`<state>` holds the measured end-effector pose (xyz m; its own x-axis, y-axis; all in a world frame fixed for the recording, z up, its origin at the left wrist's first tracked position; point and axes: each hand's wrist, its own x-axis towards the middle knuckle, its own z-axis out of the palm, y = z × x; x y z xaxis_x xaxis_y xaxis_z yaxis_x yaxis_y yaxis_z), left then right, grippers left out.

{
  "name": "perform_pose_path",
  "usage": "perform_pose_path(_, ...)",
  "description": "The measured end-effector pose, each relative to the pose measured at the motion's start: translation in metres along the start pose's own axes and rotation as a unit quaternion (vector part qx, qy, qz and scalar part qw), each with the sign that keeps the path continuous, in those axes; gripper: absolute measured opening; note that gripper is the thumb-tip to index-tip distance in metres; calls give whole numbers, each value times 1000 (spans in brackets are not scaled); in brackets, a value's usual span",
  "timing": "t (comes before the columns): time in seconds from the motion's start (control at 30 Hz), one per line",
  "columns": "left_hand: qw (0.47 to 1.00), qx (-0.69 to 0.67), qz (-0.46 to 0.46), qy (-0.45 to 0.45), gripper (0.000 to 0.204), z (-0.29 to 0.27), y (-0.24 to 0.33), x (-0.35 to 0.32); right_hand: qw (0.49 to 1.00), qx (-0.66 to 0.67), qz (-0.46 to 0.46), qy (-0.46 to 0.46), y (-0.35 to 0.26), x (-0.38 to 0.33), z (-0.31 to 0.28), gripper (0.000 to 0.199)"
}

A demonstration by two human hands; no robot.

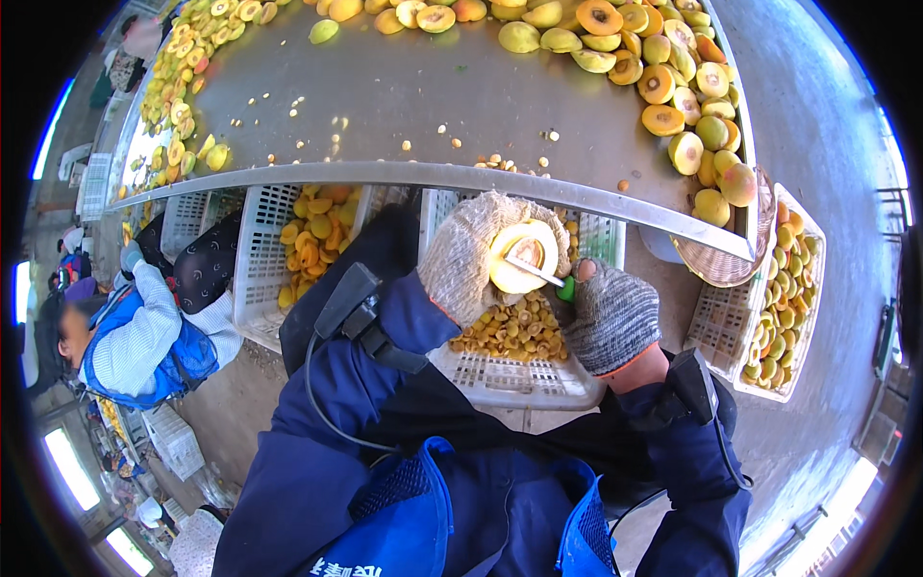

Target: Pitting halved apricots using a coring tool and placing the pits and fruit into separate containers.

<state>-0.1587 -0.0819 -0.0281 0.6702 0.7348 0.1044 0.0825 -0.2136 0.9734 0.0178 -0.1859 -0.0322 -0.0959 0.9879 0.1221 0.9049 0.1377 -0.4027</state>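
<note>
My left hand (pixel 461 255), in a beige knit glove, is closed around a yellow peach half (pixel 525 238) with its cut face turned up. My right hand (pixel 615 317), in a grey knit glove with a bare thumb tip showing, grips a small knife (pixel 565 288) by its green handle. Its thin metal blade lies across the middle of the cut face, over the pit hollow; the exact shape of its tip is hard to make out. Beneath both hands a white plastic crate (pixel 519 389) holds many peach pieces (pixel 514 332).
A metal table (pixel 385 106) with a raised edge stands ahead, with peach halves (pixel 659 85) heaped along its far and right sides and small bits scattered on it. Crates of peaches stand left (pixel 255 260) and right (pixel 716 322), near a wicker basket (pixel 735 260). A co-worker (pixel 154 337) sits at left.
</note>
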Motion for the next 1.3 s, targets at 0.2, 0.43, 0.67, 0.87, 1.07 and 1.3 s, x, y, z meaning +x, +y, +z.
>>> perform_pose_path(0.2, 978, 187, 88, -25, 30, -2, -7, 0, 997, 30, 37, -67, 1, 1, 8, 23)
perform_pose_path(0.43, 994, -78, -54, -63, 32, -2, -24, 2, 992, 121, 19, -33, 7, -8, 32, 18)
perform_pose_path(0.67, 995, 94, 44, 9, 30, 11, -13, 3, 986, 91, 113, -80, 1, -5, 25, 26)
perform_pose_path(0.87, 975, 205, 80, 17, 27, 3, -21, -1, 990, 99, 76, -58, 2, -2, 28, 20)
perform_pose_path(1.07, 978, -134, -133, -92, 32, -1, -40, -1, 985, 143, 67, -75, 4, -11, 38, 24)
perform_pose_path(1.3, 987, -112, -67, -92, 45, 13, -6, 15, 944, 307, 97, -71, -3, -7, 29, 20)
